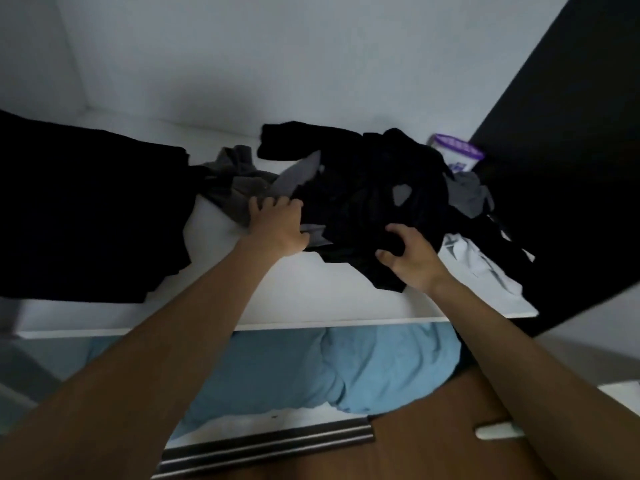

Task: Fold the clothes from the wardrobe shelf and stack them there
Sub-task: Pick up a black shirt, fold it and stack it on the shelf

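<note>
The right hand (410,259) has its grip closed on the near edge of a heap of black clothes (374,199), thumb and fingers pinching a fold of the dark cloth. The left hand (277,225) lies palm down with its fingers curled into a crumpled grey garment (239,185) at the heap's left edge; whether that grip truly holds the cloth or only presses on it cannot be told. Both bare forearms reach up from the bottom of the view.

The heap sits unfolded on the white wardrobe shelf (304,292), toward its right half. A pale grey-white garment (485,268) pokes out from under the black cloth on the right and reaches toward the shelf's front edge. Another grey piece (467,195) shows behind it. At the back right corner stands a white tub with a purple rim (457,152); it carries a purple label, but the writing is too blurred to read.

On the left of the shelf lies a large, flat mass of black fabric (86,216), apart from the heap, with bare shelf between them. A black door panel (568,150) rises on the right. Below the shelf, blue bedding (311,368) fills the lower compartment, above a brown floor (433,445).
</note>
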